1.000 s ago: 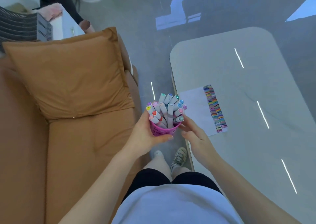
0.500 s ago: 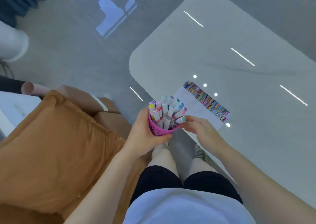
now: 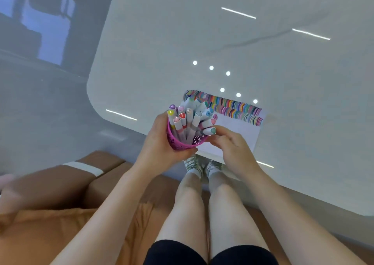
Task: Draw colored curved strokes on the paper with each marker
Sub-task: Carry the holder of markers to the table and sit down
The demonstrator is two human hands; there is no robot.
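Pink openwork plastic cup (image 3: 183, 143), round and tapered, packed with pale grey-white markers (image 3: 189, 117), blunt ends up, each tipped with a small coloured disc: purple, yellow, red, pink, blue, teal. Held in the air over the near tabletop edge, above the knees, wrapped by the left hand (image 3: 159, 141) curled round its wall. At the cup's right rim, right hand (image 3: 232, 145) clenched on a teal-capped marker (image 3: 210, 131), pinched between thumb and bent fingers, leaning out of the bundle. Beyond the cup, flat on the glossy pale tabletop (image 3: 202, 32), white paper (image 3: 238, 131), partly hidden by markers and hand, with a dense band of short curved strokes (image 3: 232, 107) in many colours along its far edge. Rounded tabletop corner at left, bright streaks and dots of reflected light across the smooth surface. Tan cloth sofa (image 3: 60, 224) at near left; grey polished floor (image 3: 40, 103) at far left. Against half a second ago: same grips on cup and marker, cup now overlapping the stroke band, view swung squarer to the tabletop.
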